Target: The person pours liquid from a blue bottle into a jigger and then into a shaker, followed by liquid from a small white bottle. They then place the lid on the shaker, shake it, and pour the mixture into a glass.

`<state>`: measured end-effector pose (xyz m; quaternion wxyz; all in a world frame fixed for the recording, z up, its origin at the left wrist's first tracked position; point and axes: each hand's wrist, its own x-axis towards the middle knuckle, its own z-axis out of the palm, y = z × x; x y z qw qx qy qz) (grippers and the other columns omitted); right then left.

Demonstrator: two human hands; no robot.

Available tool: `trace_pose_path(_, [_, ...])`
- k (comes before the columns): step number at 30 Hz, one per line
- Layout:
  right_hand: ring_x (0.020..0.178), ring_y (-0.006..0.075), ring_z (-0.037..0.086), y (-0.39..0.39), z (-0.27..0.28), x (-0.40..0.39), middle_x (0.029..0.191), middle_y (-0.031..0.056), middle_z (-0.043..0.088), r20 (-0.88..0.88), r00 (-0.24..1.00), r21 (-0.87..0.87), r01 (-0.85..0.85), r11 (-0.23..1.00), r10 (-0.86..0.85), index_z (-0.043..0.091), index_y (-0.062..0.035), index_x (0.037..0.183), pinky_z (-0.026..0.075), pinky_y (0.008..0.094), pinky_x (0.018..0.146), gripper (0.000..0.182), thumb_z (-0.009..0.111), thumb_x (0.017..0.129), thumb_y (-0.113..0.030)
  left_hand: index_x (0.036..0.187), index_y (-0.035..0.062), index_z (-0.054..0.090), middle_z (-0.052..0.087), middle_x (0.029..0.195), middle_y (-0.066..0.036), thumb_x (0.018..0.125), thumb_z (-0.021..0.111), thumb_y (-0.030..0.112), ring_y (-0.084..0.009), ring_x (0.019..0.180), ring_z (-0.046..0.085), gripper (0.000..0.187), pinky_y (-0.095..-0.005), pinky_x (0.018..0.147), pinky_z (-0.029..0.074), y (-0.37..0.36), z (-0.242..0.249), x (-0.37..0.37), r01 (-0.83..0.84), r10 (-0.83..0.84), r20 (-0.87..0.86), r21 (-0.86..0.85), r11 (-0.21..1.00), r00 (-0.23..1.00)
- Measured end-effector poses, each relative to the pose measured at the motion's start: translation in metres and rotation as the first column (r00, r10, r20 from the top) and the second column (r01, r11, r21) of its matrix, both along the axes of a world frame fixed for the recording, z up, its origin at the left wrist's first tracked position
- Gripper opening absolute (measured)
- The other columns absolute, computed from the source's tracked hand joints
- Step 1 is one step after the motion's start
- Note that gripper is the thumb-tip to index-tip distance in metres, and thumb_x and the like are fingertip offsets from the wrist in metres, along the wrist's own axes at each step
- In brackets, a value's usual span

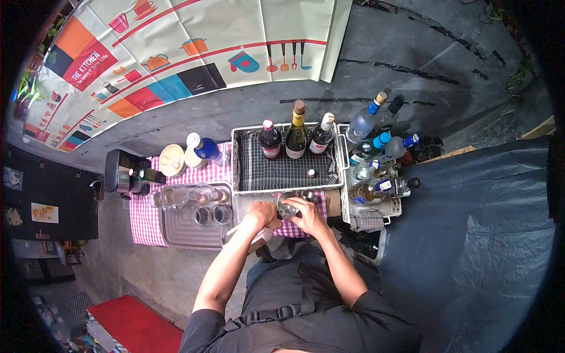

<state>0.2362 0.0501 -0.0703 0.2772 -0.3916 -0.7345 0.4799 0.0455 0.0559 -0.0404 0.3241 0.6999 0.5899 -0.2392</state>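
My right hand [307, 216] is wrapped round a clear drinking glass [286, 203] over the front edge of the checked table. Close against the glass, my left hand [263, 215] is closed, and a pale cloth [262, 235] hangs below its wrist. The left fingertips are partly hidden, so how far the cloth reaches into the glass does not show. Just behind my right hand sits a small metal item [308, 196], too small to name.
A tray [176, 232] with several glasses stands left. Behind my hands a lined basket [253, 189] holds three wine bottles. Several liquor bottles [365, 150] crowd a white basket on the right. A black machine [118, 170] and two round-lidded jars [172, 160] stand far left.
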Motion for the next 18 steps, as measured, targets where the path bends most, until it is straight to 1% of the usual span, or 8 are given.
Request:
trace_pose_path(3, [0.120,0.0346,0.063,-0.0010,0.0028,0.0000,0.127,0.0185,0.066,-0.007,1.000,0.009,0.008,1.000,-0.008,0.066,-0.0001,0.124,0.051,0.0380,0.104,0.055,0.067,0.070,0.012,0.101,0.0002,0.076,0.073,0.105,-0.024,0.076,0.072,0.042,-0.0331,0.105,0.072,0.049,-0.0416,0.091,0.056,0.0018,0.0036,0.0013,0.005,-0.005,-0.005,-0.020,1.000,1.000])
trace_pose_path(7, [0.120,0.0340,0.064,-0.0013,0.0020,-0.0001,0.127,0.0187,0.066,-0.010,1.000,0.004,0.006,1.000,-0.006,0.066,0.0000,0.124,0.051,0.0374,0.104,0.056,0.067,0.070,0.013,0.100,0.0001,0.076,0.073,0.104,-0.024,0.076,0.072,0.042,-0.0334,0.104,0.072,0.048,-0.0416,0.091,0.057,-0.0001,-0.0020,-0.0001,0.001,-0.001,-0.008,-0.006,1.000,1.000])
trace_pose_path(12, [0.120,0.0336,0.063,-0.0012,-0.0011,0.0004,0.128,0.0183,0.066,-0.024,1.000,0.020,-0.002,1.000,0.002,0.066,-0.0001,0.125,0.051,0.0374,0.104,0.056,0.067,0.070,0.013,0.098,0.0010,0.077,0.074,0.103,-0.023,0.075,0.074,0.042,-0.0337,0.103,0.072,0.047,-0.0417,0.090,0.057,0.0008,-0.0005,-0.0001,-0.040,0.041,0.006,-0.044,0.998,0.999])
trace_pose_path(14, [0.121,0.0333,0.063,-0.0011,0.0010,0.0004,0.129,0.0179,0.066,-0.014,1.000,-0.040,0.003,0.999,-0.004,0.066,-0.0006,0.125,0.051,0.0375,0.105,0.057,0.067,0.070,0.012,0.098,0.0011,0.077,0.074,0.103,-0.023,0.075,0.074,0.041,-0.0337,0.103,0.072,0.047,-0.0416,0.091,0.056,0.0002,0.0009,0.0005,-0.041,0.041,0.004,-0.040,0.998,0.999])
trace_pose_path(18, [0.121,0.0330,0.063,-0.0020,0.0001,0.0005,0.129,0.0179,0.066,0.000,1.000,-0.007,0.002,1.000,-0.002,0.066,-0.0011,0.125,0.051,0.0375,0.105,0.058,0.066,0.070,0.013,0.101,0.0007,0.076,0.074,0.104,-0.022,0.075,0.075,0.042,-0.0335,0.105,0.072,0.048,-0.0417,0.092,0.056,0.0007,0.0042,0.0030,-0.033,0.033,-0.001,-0.043,0.999,0.999])
